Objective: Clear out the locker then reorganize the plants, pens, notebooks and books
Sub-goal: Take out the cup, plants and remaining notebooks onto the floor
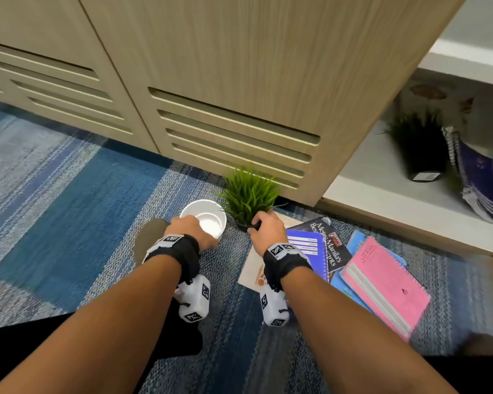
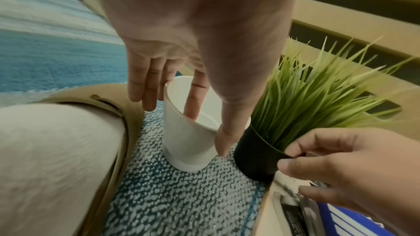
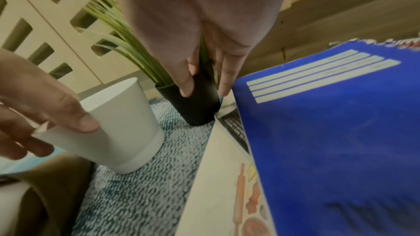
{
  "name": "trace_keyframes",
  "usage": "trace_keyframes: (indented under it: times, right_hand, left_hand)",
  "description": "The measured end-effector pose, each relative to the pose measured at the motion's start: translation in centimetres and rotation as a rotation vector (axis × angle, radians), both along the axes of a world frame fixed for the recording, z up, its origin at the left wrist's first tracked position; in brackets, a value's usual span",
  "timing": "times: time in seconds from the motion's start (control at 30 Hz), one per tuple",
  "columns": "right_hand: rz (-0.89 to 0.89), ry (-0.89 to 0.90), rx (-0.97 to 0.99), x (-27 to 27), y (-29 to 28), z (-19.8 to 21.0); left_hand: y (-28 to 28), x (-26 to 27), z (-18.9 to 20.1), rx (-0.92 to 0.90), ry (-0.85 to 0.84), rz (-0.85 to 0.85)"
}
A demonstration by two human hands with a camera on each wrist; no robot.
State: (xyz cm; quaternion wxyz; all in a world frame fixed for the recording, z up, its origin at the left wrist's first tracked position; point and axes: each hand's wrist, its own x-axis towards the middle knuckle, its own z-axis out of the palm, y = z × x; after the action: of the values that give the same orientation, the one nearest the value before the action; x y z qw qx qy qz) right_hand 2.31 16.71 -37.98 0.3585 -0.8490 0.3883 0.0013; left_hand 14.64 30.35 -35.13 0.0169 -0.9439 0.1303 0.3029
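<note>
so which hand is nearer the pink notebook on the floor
Right. The right hand grips the black plant pot beside the book pile where the pink notebook lies. The left hand holds the white pot, farther over on the carpet.

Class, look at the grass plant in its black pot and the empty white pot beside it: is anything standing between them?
Nothing visible does. The black pot stands right of the white pot, only carpet between. The right hand pinches the black rim; the left hand grips the white rim, one finger inside its mouth.
</note>
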Motion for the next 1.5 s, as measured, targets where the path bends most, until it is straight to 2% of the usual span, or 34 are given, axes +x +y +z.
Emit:
trace_keyframes:
  times: [0.13, 0.2, 0.3, 0.37, 0.47, 0.5, 0.53, 0.63, 0.7, 0.87, 1.0, 1.17, 1.33, 1.5]
  right_hand:
    - [0.074, 0.059, 0.016, -1.2, -0.6, 2.2]
    - [0.099, 0.076, 0.031, -2.0, -1.2, 3.6]
    - [0.154, 0.091, 0.044, -3.4, -2.7, 5.7]
    - [0.200, 0.123, 0.058, -4.7, -4.3, 7.2]
    - [0.252, 0.232, 0.062, -7.3, -7.9, 9.7]
    - [0.248, 0.251, 0.043, -8.3, -9.4, 10.6]
    - [0.232, 0.263, 0.012, -9.3, -11.2, 11.5]
    - [0.142, 0.297, -0.109, -12.7, -16.7, 13.9]
    - [0.075, 0.340, -0.179, -15.2, -20.4, 15.2]
    - [-0.159, 0.418, -0.290, -21.3, -27.6, 15.2]
    - [-0.204, 0.476, -0.212, -22.8, -31.1, 12.9]
    - [-0.157, 0.523, -0.164, -22.1, -33.9, 11.4]
    - [-0.176, 0.470, -0.162, -21.4, -35.3, 9.8]
    - [-0.209, 0.440, -0.147, -22.5, -34.5, 10.0]
  left_hand:
    - [-0.5, -1.4, 2.5, 0.117, -0.033, -0.088]
    - [-1.3, -2.3, 4.9, 0.179, -0.112, -0.237]
    - [-4.1, -3.9, 8.7, 0.117, -0.125, -0.507]
    - [-7.1, -5.4, 10.4, 0.097, -0.024, -0.576]
    - [-12.3, -8.5, 11.5, 0.149, 0.311, -0.595]
    - [-14.1, -9.8, 12.2, 0.141, 0.342, -0.617]
    - [-15.7, -11.1, 13.0, 0.089, 0.302, -0.674]
    - [-20.3, -14.1, 14.4, -0.116, 0.022, -0.939]
    - [-24.2, -15.2, 14.6, -0.198, -0.057, -1.000]
    - [-32.6, -16.9, 13.5, -0.202, -0.199, -1.126]
    - [-38.3, -17.9, 10.8, -0.318, -0.177, -1.045]
    - [-43.7, -19.0, 7.6, -0.472, -0.064, -0.672]
    - [-46.5, -19.2, 5.0, -0.647, 0.096, -0.339]
    - [-47.2, -19.5, 4.4, -0.736, 0.204, -0.201]
